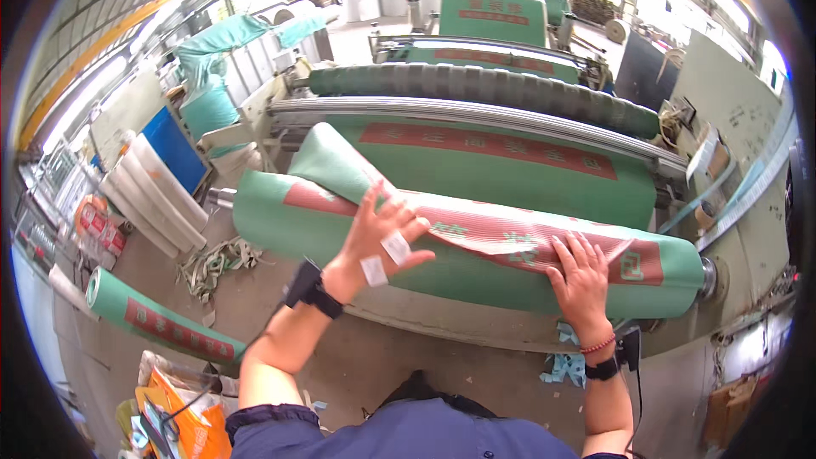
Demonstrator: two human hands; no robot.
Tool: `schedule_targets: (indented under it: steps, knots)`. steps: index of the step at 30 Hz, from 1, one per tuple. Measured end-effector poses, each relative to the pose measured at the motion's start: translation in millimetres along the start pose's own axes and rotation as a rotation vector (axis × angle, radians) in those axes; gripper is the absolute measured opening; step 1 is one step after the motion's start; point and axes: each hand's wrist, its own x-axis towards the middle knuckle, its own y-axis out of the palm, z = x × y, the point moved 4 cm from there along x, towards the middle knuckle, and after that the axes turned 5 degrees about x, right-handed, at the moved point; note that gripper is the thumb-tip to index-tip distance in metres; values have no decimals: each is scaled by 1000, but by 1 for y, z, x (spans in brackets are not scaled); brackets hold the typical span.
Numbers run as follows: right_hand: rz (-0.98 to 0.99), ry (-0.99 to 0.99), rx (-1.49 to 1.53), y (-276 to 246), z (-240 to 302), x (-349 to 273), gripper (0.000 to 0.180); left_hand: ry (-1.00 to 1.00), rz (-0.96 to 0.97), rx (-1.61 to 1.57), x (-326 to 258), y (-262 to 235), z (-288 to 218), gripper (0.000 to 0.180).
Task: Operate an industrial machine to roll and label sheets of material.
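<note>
A wide roll of green sheet material (pixel 408 276) with a red printed band lies across a metal shaft in front of me. Its loose top edge is buckled, and a flap (pixel 336 161) folds up at the left. My left hand (pixel 378 242) is over the roll beside that flap, fingers spread, with two small white patches on its back. My right hand (pixel 582 276) rests on the red band toward the right end, fingers stretched out over the wrinkled sheet. Neither hand grips anything that I can see. Both wrists wear black straps.
Behind the roll, the sheet runs under a metal bar (pixel 476 115) and a dark wrapped roller (pixel 484 89). A smaller green roll (pixel 161 323) lies at the left, near white tubes (pixel 144 191) and a heap of strips (pixel 219 268). Blue scraps (pixel 565 367) litter the floor.
</note>
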Motion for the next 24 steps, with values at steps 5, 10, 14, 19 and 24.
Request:
schedule_targets:
  steps: [5,10,14,19,24]
  knots:
    - [27,7,-48,-2,12,-7,57,-286,-128,-45,-30,-2,155,27]
    - [-30,-20,-99,9,18,-12,62,-900,205,246,-107,79,358,56]
    - [13,12,-168,18,14,-13,62,-1283,615,-136,-115,172,406,93]
    - [25,8,-155,33,18,-4,63,-1240,644,-527,-119,226,472,105]
    - [21,8,-220,34,20,-3,63,-1357,617,-541,-109,217,480,101]
